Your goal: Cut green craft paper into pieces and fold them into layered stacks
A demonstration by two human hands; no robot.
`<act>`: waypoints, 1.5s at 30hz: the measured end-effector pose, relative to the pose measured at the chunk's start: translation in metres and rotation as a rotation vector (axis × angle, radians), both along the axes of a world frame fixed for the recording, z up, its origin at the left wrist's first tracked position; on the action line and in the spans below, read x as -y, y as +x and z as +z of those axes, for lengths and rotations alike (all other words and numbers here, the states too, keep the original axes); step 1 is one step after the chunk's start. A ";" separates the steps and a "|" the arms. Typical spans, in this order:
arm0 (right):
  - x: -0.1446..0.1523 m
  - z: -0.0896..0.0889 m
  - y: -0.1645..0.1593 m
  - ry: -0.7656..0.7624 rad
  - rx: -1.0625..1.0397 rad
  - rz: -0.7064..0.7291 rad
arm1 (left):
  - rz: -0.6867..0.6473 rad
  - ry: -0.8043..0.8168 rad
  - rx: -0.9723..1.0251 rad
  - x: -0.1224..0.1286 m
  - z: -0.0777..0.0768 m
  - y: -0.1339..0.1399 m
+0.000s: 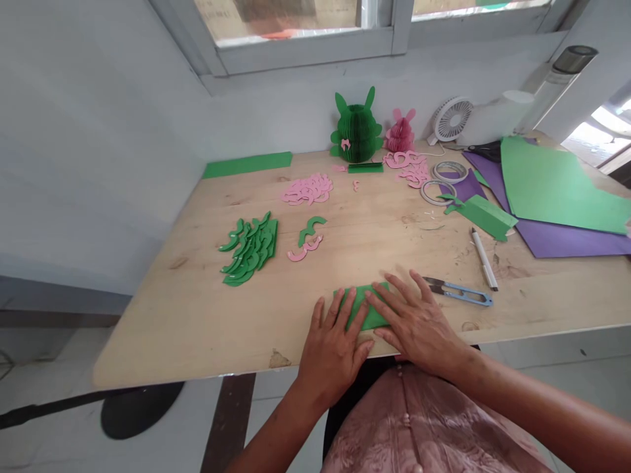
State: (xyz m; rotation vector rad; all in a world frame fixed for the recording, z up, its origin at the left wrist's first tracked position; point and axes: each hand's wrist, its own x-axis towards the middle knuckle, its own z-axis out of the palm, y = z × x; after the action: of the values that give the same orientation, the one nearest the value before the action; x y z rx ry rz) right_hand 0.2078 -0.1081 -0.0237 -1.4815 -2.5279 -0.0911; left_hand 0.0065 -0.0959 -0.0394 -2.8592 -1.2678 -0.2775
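Note:
A piece of green paper (363,303) lies near the front edge of the table under both my hands; whether it is folded I cannot tell. My left hand (334,338) rests on its left part with the fingers stretched out. On its right part my right hand (407,318) lies flat, fingers spread. The fingertips of the two hands almost meet over the paper. Just right of my right hand are thread snips (461,292) with a blue handle, their tip close to my fingers. A white marker (485,259) lies farther right.
Green scalloped cut-outs (250,251) are heaped at the left, pink cut-outs (308,189) behind. Tape rolls (434,192), green sheets (557,187) and purple sheets (557,238) lie at the right. A green paper honeycomb figure (357,135), a pink one (400,135) and a small fan (452,119) stand by the wall.

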 end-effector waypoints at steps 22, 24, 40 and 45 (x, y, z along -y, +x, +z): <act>0.013 0.000 0.020 0.020 -0.055 -0.049 | -0.002 -0.044 0.057 -0.001 0.004 -0.001; 0.011 -0.001 0.016 0.019 -0.067 -0.004 | -0.013 -0.047 0.076 -0.003 0.005 -0.003; 0.002 0.004 0.005 0.036 -0.072 0.125 | -0.236 0.117 0.118 -0.019 0.018 -0.018; 0.007 0.005 0.007 0.026 -0.091 0.156 | -0.255 0.106 0.121 -0.011 0.020 -0.022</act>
State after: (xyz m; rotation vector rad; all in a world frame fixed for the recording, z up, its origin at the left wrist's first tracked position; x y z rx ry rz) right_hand 0.2148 -0.1155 -0.0185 -1.2443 -2.5477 -0.0311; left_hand -0.0159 -0.0846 -0.0190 -2.9477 -0.8694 -0.5099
